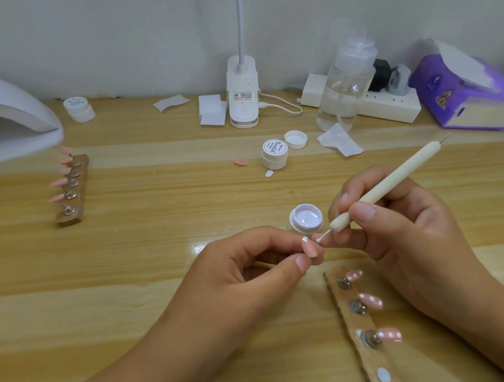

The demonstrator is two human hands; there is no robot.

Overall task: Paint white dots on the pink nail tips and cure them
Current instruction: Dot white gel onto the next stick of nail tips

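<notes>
Left hand [242,264] — pinches pink nail tip [310,248]; right hand [392,224] — grips dotting tool [385,187], white-tipped end at the nail; open gel pot [306,218] just behind

The light wooden table [128,258] carries an open jar of white gel [306,218] at centre, with a closed jar [274,154] and a loose lid [295,139] above it. One holder strip [81,185] with pink tips lies at left, another strip [352,323] at lower right.
</notes>
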